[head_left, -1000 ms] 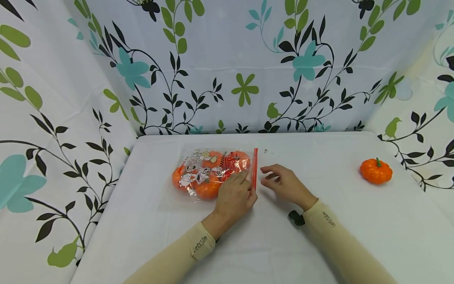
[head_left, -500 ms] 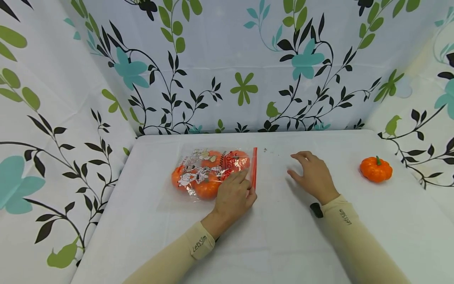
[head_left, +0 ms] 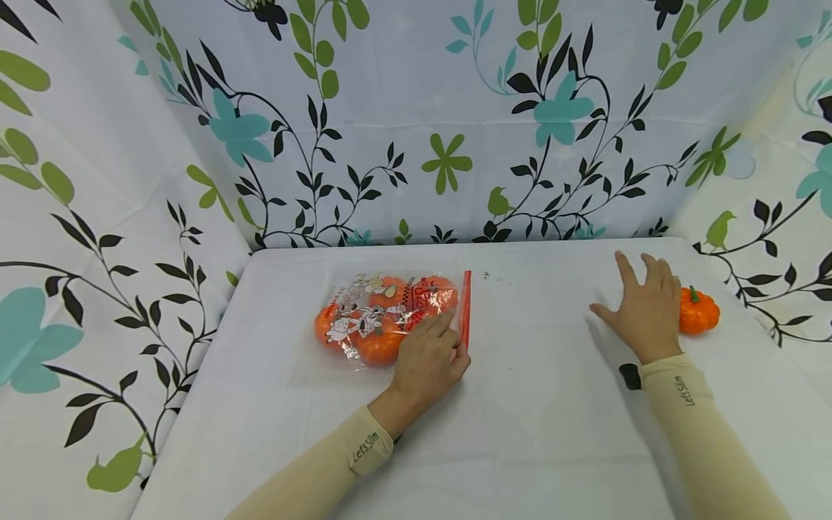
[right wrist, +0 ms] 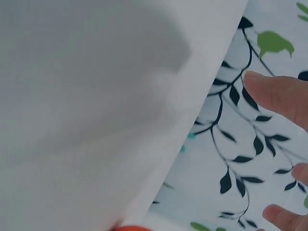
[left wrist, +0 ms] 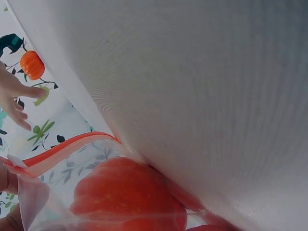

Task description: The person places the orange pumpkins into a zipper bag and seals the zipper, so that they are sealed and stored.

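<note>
Nearest the camera, two cream stretch sleeves (head_left: 364,448) run up over the white cloth-covered bench (head_left: 520,433), each with small dark lettering at the cuff. The left hand (head_left: 425,361) lies on the lower right corner of a clear plastic zip bag (head_left: 383,318), fingers laid fairly flat and close together on the film, fingertips up against the red zip strip (head_left: 466,309); whether the thumb pinches the bag edge, I cannot tell. The bag lies flat near the bench's middle, glossy and crinkled, printed with cartoon figures, bulging over several round orange pumpkins (head_left: 380,345) inside. In the left wrist view one of these fills the frame, ribbed and smooth under the film, with the red strip curving above it.

Out to the right, the right hand (head_left: 643,310) is spread wide, fingers straight and fanned, holding nothing. It hovers just beside a loose small pumpkin (head_left: 700,310), partly covering its left side from the head view; contact I cannot make out. That pumpkin is orange, ribbed, squat, with a short green stem.

Behind it all hangs a white curtain backdrop (head_left: 416,130) printed with black vines, teal flowers and green leaves.
</note>
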The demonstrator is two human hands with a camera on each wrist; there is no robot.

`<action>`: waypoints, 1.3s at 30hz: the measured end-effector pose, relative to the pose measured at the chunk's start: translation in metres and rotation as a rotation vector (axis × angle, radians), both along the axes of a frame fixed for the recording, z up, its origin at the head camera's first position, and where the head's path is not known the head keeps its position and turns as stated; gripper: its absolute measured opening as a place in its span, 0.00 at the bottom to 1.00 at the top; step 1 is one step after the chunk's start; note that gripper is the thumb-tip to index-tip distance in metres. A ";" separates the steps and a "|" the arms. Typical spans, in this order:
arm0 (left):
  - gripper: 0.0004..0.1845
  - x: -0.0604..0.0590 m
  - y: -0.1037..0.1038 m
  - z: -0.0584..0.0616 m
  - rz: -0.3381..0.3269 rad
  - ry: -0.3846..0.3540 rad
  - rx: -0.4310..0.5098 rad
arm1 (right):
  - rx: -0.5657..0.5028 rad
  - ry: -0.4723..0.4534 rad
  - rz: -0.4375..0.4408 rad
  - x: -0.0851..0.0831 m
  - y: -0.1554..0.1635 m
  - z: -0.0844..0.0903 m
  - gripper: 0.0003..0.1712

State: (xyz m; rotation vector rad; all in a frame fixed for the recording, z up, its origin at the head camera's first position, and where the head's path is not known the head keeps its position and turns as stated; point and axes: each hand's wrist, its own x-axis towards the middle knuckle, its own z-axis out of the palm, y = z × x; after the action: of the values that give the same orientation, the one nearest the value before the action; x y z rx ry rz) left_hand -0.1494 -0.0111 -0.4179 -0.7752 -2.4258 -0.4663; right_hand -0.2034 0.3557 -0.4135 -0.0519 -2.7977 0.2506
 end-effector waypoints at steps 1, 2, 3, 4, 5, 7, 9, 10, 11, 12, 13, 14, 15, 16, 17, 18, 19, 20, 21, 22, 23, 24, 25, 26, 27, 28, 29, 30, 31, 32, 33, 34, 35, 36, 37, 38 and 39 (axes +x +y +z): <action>0.05 0.000 0.000 0.000 0.001 -0.001 -0.003 | -0.019 0.001 -0.020 0.000 0.005 0.001 0.63; 0.05 0.001 0.000 0.000 0.001 -0.004 -0.005 | -0.038 0.000 -0.042 0.001 0.011 0.002 0.65; 0.05 0.001 0.000 0.000 0.002 -0.006 -0.010 | -0.058 0.000 -0.065 0.001 0.016 0.002 0.66; 0.05 0.001 0.000 0.000 0.003 -0.008 -0.013 | -0.078 -0.002 -0.086 0.002 0.020 0.002 0.68; 0.05 0.001 0.000 0.000 0.005 -0.011 -0.016 | -0.099 -0.004 -0.103 0.003 0.025 0.002 0.68; 0.05 0.001 0.000 0.000 0.005 -0.019 -0.018 | -0.127 -0.010 -0.141 0.004 0.033 0.001 0.70; 0.06 0.001 0.000 0.001 0.007 -0.025 -0.021 | -0.151 -0.015 -0.167 0.006 0.041 -0.001 0.70; 0.06 0.001 0.000 0.001 0.007 -0.027 -0.020 | -0.158 -0.024 -0.179 0.007 0.046 -0.002 0.70; 0.06 0.001 0.000 0.001 0.007 -0.029 -0.019 | -0.164 -0.038 -0.194 0.009 0.050 -0.003 0.70; 0.06 0.001 0.001 0.001 0.007 -0.028 -0.019 | -0.173 -0.051 -0.209 0.010 0.055 -0.004 0.70; 0.06 0.001 0.001 0.001 0.007 -0.027 -0.021 | -0.183 -0.064 -0.224 0.012 0.059 -0.005 0.71; 0.06 0.002 0.001 0.001 0.008 -0.027 -0.024 | -0.196 -0.085 -0.238 0.013 0.064 -0.006 0.71; 0.06 0.002 0.001 0.001 0.007 -0.025 -0.025 | -0.207 -0.106 -0.254 0.015 0.068 -0.006 0.71; 0.06 0.002 0.001 0.001 0.007 -0.025 -0.026 | -0.217 -0.126 -0.269 0.017 0.072 -0.006 0.71; 0.06 0.002 0.001 0.001 0.006 -0.024 -0.025 | -0.230 -0.141 -0.281 0.018 0.076 -0.006 0.71; 0.07 0.002 0.001 0.001 0.007 -0.024 -0.027 | -0.239 -0.153 -0.291 0.020 0.079 -0.006 0.72; 0.07 0.002 0.001 0.001 0.008 -0.025 -0.028 | -0.247 -0.167 -0.298 0.022 0.082 -0.006 0.72; 0.07 0.001 0.001 0.001 0.008 -0.026 -0.025 | -0.254 -0.182 -0.304 0.023 0.084 -0.006 0.73; 0.07 0.001 0.001 0.001 0.009 -0.028 -0.024 | -0.260 -0.195 -0.308 0.024 0.086 -0.006 0.74; 0.07 0.001 0.001 0.001 0.010 -0.030 -0.023 | -0.266 -0.209 -0.312 0.026 0.088 -0.006 0.74; 0.07 0.001 0.001 0.001 0.012 -0.031 -0.023 | -0.272 -0.223 -0.316 0.027 0.090 -0.006 0.75; 0.07 0.001 0.001 0.000 0.015 -0.032 -0.024 | -0.278 -0.240 -0.322 0.028 0.091 -0.005 0.76; 0.07 0.001 0.001 0.000 0.017 -0.030 -0.026 | -0.284 -0.255 -0.330 0.029 0.092 -0.005 0.76; 0.08 0.001 0.001 0.001 0.017 -0.031 -0.024 | -0.288 -0.269 -0.337 0.029 0.093 -0.004 0.77; 0.08 0.001 0.001 0.001 0.020 -0.028 -0.027 | -0.288 -0.281 -0.344 0.030 0.093 -0.003 0.77; 0.08 0.001 0.000 0.001 0.019 -0.028 -0.025 | -0.289 -0.292 -0.353 0.030 0.093 -0.003 0.77; 0.08 0.001 0.000 0.002 0.019 -0.028 -0.024 | -0.291 -0.303 -0.360 0.031 0.094 -0.002 0.77; 0.07 0.001 0.000 0.002 0.020 -0.029 -0.024 | -0.294 -0.314 -0.366 0.031 0.094 -0.001 0.77; 0.07 0.002 0.000 0.002 0.021 -0.031 -0.026 | -0.296 -0.321 -0.370 0.031 0.095 -0.001 0.76; 0.07 0.002 0.000 0.003 0.021 -0.035 -0.026 | -0.302 -0.329 -0.373 0.032 0.095 0.000 0.76; 0.07 0.002 0.000 0.003 0.021 -0.038 -0.028 | -0.306 -0.337 -0.376 0.032 0.095 0.000 0.76; 0.07 0.002 0.000 0.003 0.019 -0.043 -0.027 | -0.310 -0.343 -0.380 0.032 0.096 0.000 0.76; 0.07 0.003 0.000 0.003 0.019 -0.047 -0.028 | -0.311 -0.348 -0.381 0.033 0.096 0.000 0.75; 0.07 0.003 0.000 0.003 0.019 -0.049 -0.028 | -0.312 -0.351 -0.383 0.033 0.097 0.000 0.74; 0.07 0.003 0.001 0.003 0.017 -0.052 -0.025 | -0.312 -0.354 -0.384 0.033 0.097 -0.001 0.74; 0.07 0.003 0.001 0.003 0.014 -0.053 -0.022 | -0.310 -0.354 -0.384 0.034 0.098 -0.001 0.73; 0.07 0.003 0.001 0.003 0.012 -0.052 -0.020 | -0.306 -0.353 -0.383 0.034 0.099 -0.002 0.72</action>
State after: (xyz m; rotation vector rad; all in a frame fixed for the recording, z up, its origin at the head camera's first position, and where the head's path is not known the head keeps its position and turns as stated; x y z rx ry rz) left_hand -0.1464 -0.0103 -0.4152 -0.7657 -2.4850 -0.4633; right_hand -0.1698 0.4542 -0.4155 -0.7618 -2.9817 0.6202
